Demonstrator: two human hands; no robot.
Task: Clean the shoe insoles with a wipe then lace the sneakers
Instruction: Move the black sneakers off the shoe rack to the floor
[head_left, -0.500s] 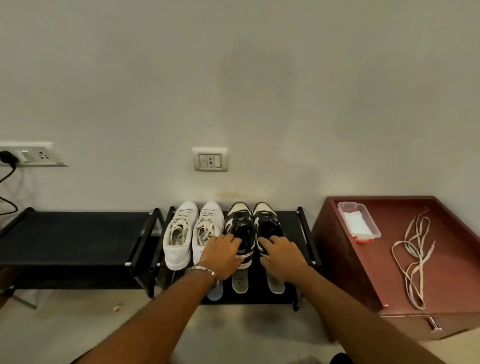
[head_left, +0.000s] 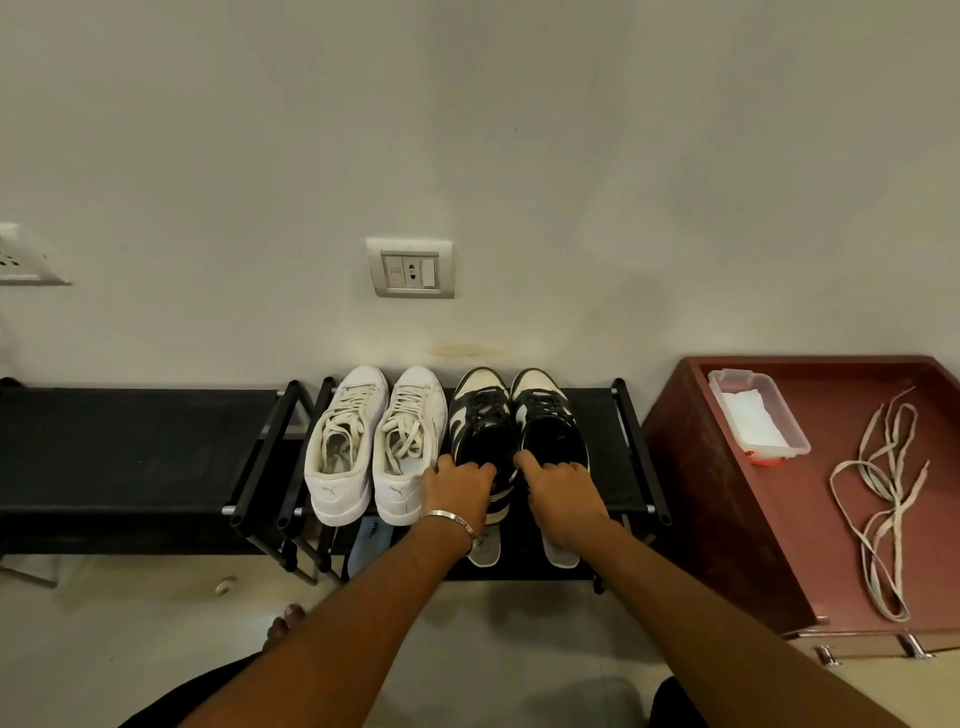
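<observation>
A: Starting left of the shoe rack (head_left: 631, 447)?
B: One black bench (head_left: 130, 441), butted against the rack's left end.
A: On the rack itself?
B: Four shoes in a row, toes to the wall. Two white sneakers (head_left: 374, 447) on the rack's left half, both laced. Two black-and-white sneakers (head_left: 514, 421) on the right half.
A: Hands?
B: Two, both at the heels of the black-and-white pair. Left hand (head_left: 460, 486), bracelet at the wrist, curled over the heel collar of the left shoe of that pair, fingers hooked into the opening. Right hand (head_left: 561, 486) gripping the heel collar of the right shoe the same way.
A: Below the rack's top shelf?
B: Three insoles (head_left: 485, 545) poking out at the front edge, one bluish under the white pair, two pale under the hands.
A: Right of the rack?
B: One reddish cabinet (head_left: 727, 519). On top, one clear tub of wipes (head_left: 756, 421) toward the wall, and a loose tangle of pale laces (head_left: 883, 499) nearer the front; count of laces hard to tell.
</observation>
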